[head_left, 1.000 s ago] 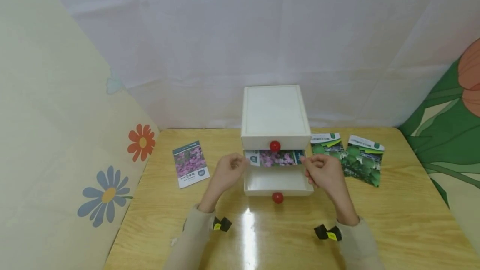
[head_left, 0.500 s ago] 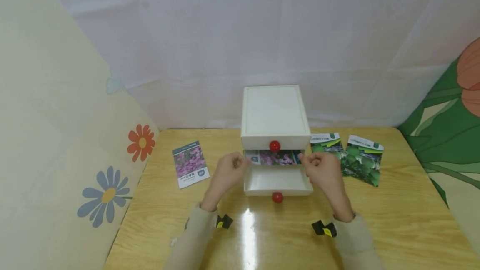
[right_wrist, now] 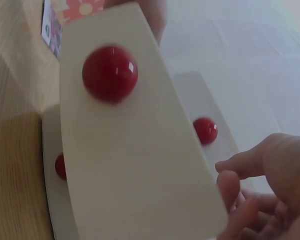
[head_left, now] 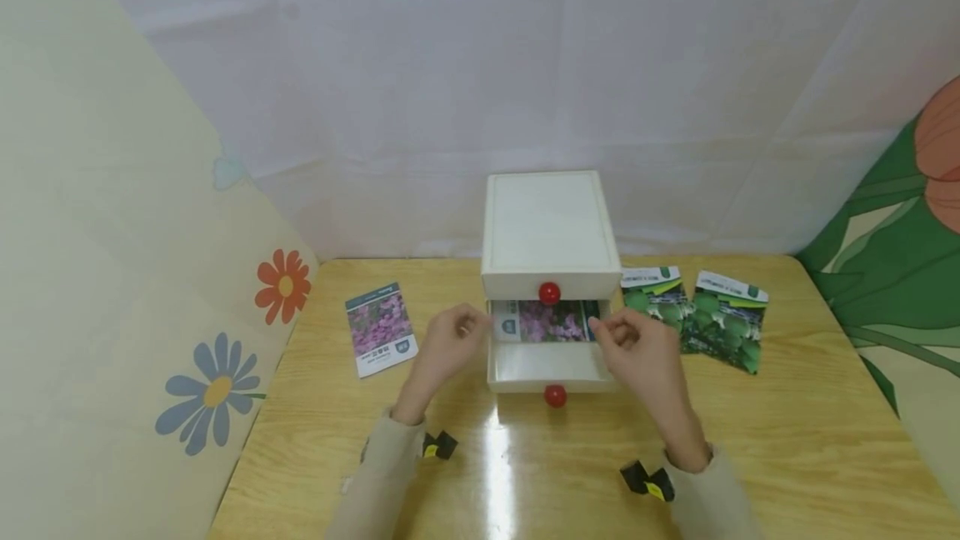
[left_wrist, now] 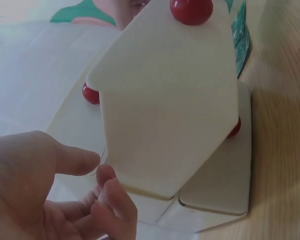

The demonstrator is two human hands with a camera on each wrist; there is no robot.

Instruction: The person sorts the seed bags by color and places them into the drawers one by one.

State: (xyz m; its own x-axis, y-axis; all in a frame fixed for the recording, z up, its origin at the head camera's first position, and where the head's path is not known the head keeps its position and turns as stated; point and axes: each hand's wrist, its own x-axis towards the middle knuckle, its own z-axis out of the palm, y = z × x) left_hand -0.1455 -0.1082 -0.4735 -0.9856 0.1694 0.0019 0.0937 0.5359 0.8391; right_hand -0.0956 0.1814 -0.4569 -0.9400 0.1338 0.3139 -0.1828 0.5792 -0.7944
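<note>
1. A pink-flower packet spans the far part of a white cabinet's pulled-out middle drawer; whether it touches the bottom cannot be told.
2. The person's right hand pinches the packet's right end.
3. The left hand, fingers bent, meets its left end; its grip is unclear.
4. Another pink-flower packet lies left on the table; two green packets lie right.

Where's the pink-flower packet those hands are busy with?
In the head view, the pink-flower packet is in or just above the open middle drawer, below the upper red knob, between the left hand and right hand.
</note>
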